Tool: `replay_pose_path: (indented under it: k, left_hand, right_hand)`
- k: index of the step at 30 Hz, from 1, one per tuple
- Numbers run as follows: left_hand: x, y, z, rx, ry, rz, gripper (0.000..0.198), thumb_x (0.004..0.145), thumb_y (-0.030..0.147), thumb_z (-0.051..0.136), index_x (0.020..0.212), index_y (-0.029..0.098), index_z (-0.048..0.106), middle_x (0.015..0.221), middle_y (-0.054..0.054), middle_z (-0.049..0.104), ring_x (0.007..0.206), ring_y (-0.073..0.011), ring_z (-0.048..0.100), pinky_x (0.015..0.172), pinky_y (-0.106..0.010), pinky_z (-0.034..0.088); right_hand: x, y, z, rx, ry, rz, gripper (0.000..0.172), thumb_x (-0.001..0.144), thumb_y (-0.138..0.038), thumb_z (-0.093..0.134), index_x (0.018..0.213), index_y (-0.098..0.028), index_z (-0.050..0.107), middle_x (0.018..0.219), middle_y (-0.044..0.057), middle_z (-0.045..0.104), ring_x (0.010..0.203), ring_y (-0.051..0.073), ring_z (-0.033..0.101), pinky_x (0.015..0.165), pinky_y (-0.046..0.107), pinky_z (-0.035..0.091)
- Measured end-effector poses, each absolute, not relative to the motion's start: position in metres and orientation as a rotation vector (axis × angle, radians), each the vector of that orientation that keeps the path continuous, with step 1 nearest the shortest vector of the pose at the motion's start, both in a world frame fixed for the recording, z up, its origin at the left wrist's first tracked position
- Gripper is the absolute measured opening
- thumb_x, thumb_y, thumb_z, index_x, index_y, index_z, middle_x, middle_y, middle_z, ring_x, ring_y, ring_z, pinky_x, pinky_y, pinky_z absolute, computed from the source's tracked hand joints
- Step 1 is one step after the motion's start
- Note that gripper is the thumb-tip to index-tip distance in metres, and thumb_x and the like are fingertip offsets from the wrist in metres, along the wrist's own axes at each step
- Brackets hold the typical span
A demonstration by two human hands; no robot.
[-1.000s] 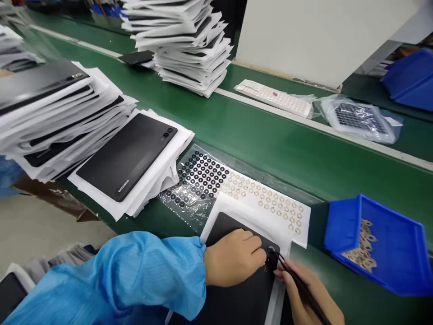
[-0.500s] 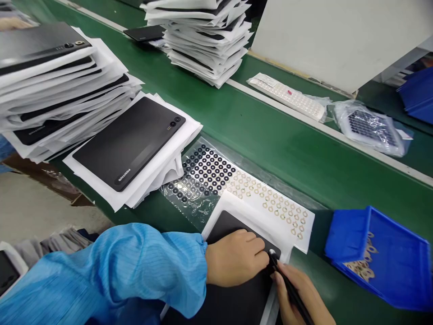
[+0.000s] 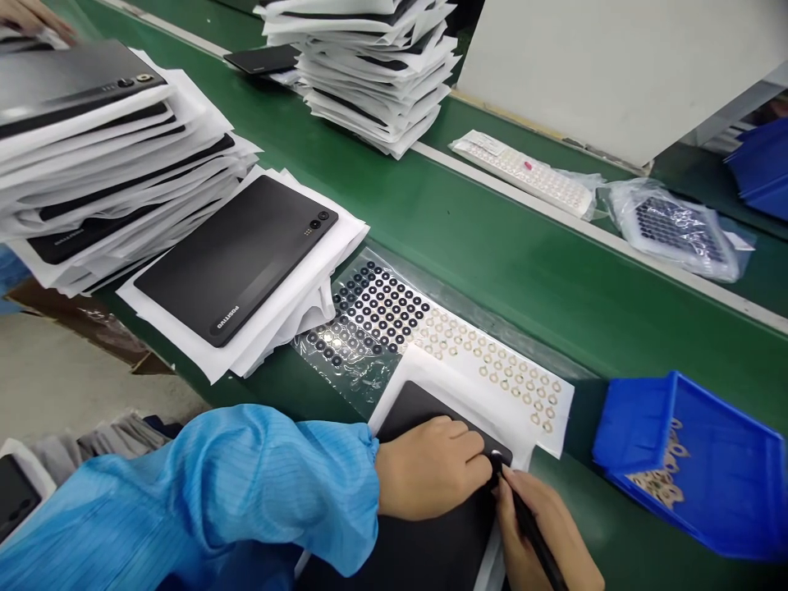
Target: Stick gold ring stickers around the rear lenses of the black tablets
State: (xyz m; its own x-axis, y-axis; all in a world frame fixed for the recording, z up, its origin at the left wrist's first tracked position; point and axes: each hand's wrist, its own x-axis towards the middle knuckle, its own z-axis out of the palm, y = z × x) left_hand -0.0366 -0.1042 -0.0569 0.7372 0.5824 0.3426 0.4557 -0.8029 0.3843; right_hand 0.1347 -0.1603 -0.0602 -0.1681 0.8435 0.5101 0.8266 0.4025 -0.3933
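A dark tablet back panel [image 3: 424,546] lies on white wrapping in front of me, its camera corner under my fingers. My left hand [image 3: 434,469], in a blue sleeve, rests on the panel with its fingers curled by that corner; what its fingertips may pinch is hidden. My right hand [image 3: 545,525] grips a slim black pen-like tool [image 3: 534,532], its tip at the camera corner. A small shiny spot shows there, too small to make out. Beyond the panel lies a sheet of ring stickers [image 3: 520,373], black rings at one end under clear film.
A blue bin [image 3: 726,476] with loose ring pieces stands at right. Left are a tablet panel [image 3: 246,254] on white wrapping and a tall wrapped stack [image 3: 123,172]. Another stack [image 3: 375,82] and bagged parts [image 3: 680,230] lie farther back. Another person's hand [image 3: 37,20] shows top left.
My right hand and the tool have shifted slightly at the camera corner. My left hand stays nearly in place. The other person's hand at top left has moved.
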Motion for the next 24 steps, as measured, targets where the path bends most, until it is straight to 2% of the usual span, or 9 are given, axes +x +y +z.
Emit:
replay_pose_path:
  k: [3,6,10,16,20,24]
  left_hand:
    - [-0.037,-0.105,-0.058,2.664,0.824,0.654,0.012,0.089,0.015,0.052,0.077,0.014,0.053,0.074,-0.002,0.049,0.068,-0.0173,0.046,0.061,-0.031,0.036]
    - [-0.037,-0.105,-0.058,2.651,0.818,0.620,0.012,0.090,0.015,0.052,0.077,0.015,0.053,0.075,-0.002,0.050,0.069,-0.0174,0.046,0.062,-0.031,0.037]
    - [-0.037,-0.103,-0.056,2.589,0.835,0.582,0.013,0.092,0.019,0.050,0.081,0.014,0.054,0.079,-0.003,0.053,0.073,-0.0175,0.049,0.068,-0.031,0.041]
    - [-0.048,-0.110,-0.037,2.360,0.934,0.561,0.010,0.094,0.013,0.045,0.094,0.012,0.055,0.090,-0.003,0.056,0.083,-0.0145,0.053,0.078,-0.024,0.044]
    - [-0.070,-0.135,-0.029,2.436,0.952,0.551,0.014,0.094,0.013,0.042,0.088,0.015,0.055,0.087,-0.003,0.058,0.076,-0.0154,0.052,0.069,-0.027,0.043]
    - [-0.095,-0.166,-0.035,2.381,1.128,0.661,0.017,0.094,0.016,0.045,0.082,0.016,0.056,0.084,-0.001,0.061,0.071,-0.0130,0.053,0.064,-0.025,0.042]
  right_hand:
    - [0.135,-0.159,-0.059,-1.433,-1.956,-0.078,0.008,0.086,-0.013,0.062,0.093,-0.015,0.064,0.085,0.006,0.067,0.073,0.016,0.063,0.074,0.028,0.049]
    - [0.134,-0.162,-0.056,-1.498,-1.870,-0.046,0.008,0.086,-0.019,0.062,0.093,-0.016,0.065,0.084,0.006,0.067,0.072,0.017,0.064,0.069,0.029,0.050]
    - [0.131,-0.168,-0.051,-1.690,-1.495,0.177,0.012,0.085,-0.026,0.063,0.091,-0.017,0.067,0.084,0.008,0.067,0.070,0.020,0.063,0.066,0.034,0.051]
    - [0.127,-0.169,-0.039,-1.571,-1.254,0.640,0.013,0.080,-0.029,0.068,0.085,-0.017,0.068,0.071,0.005,0.066,0.053,0.016,0.061,0.047,0.026,0.051]
    - [0.116,-0.155,-0.025,-1.506,-1.298,0.765,0.015,0.080,-0.030,0.067,0.086,-0.017,0.069,0.067,0.004,0.067,0.052,0.016,0.062,0.047,0.025,0.053]
    - [0.084,-0.129,-0.015,-1.454,-1.606,0.851,0.015,0.081,-0.032,0.065,0.086,-0.018,0.068,0.065,0.003,0.066,0.053,0.016,0.064,0.051,0.023,0.056]
